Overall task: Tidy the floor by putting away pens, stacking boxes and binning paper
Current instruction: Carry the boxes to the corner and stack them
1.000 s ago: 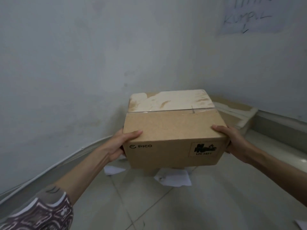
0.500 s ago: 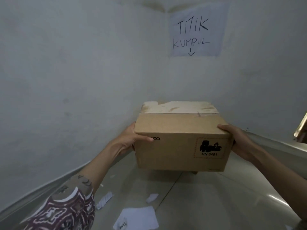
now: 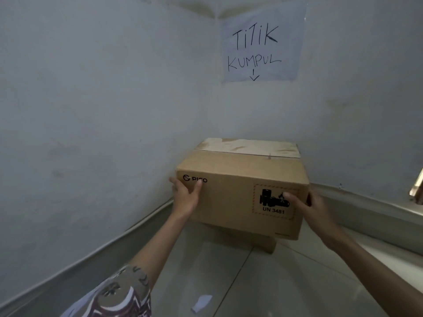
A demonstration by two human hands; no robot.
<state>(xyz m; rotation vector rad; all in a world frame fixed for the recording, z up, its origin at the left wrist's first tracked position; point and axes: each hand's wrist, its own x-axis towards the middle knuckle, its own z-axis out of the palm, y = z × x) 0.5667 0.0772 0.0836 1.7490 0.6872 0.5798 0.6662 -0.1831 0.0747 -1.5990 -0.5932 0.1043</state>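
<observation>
A brown cardboard box (image 3: 231, 197) with a PICO logo and a UN 3481 label sits in the room's corner under a handwritten wall sign (image 3: 261, 44). It appears to rest on a smaller cardboard box (image 3: 269, 244), of which only a bottom corner shows. My left hand (image 3: 186, 195) grips the top box's left front corner, thumb on the front face. My right hand (image 3: 313, 209) grips the right front corner, thumb over the label. No pens are in view.
A scrap of white paper (image 3: 201, 303) lies on the tiled floor near my left arm. Grey skirting runs along both walls into the corner. A wooden edge (image 3: 417, 191) shows at the far right.
The box has moved away from me and down into the corner, over the lower box. Both hands slid nearer to its front face. The paper sheets seen on the floor have mostly left view.
</observation>
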